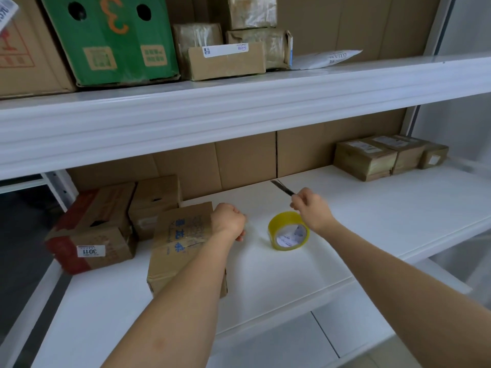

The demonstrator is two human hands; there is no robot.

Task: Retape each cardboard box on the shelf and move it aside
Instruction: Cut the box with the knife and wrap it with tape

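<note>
Your right hand (309, 208) grips a dark blade (283, 187), held above the tape roll (288, 231) on the shelf (372, 213). Your left hand (229, 221) is clenched at the box (183, 248), its grasp unclear. The box lies left of the tape, long axis running away from you; your left hand is nearer.

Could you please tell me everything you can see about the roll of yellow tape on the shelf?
The roll of yellow tape is a translucent yellowish ring wound on a white core that bears small print too blurred to read. It stands tilted on its edge on the white lower shelf, its opening towards the camera. It sits below the right hand, right of the box. Whether the hand touches it is unclear.
</note>
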